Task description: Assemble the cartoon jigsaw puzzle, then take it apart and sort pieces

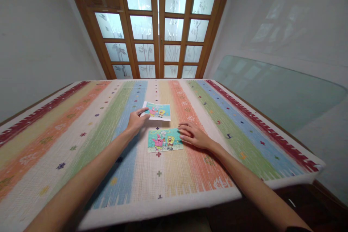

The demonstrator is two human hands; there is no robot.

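Two cartoon pictures lie on a striped cloth-covered table (81, 145). The nearer one is a small jigsaw puzzle (164, 140) showing pink and yellow characters. My right hand (193, 136) rests flat at its right edge, fingers stretched out and touching it. Farther away lies a white-bordered picture card (159, 111) with the same image. My left hand (136, 120) pinches the card's near left corner between thumb and fingers.
The cloth has coloured stripes with small cross marks. The table's front edge (163, 208) is near me, its right edge (272, 116) beside a glass panel (280, 90). Wooden doors with frosted panes (157, 25) stand behind.
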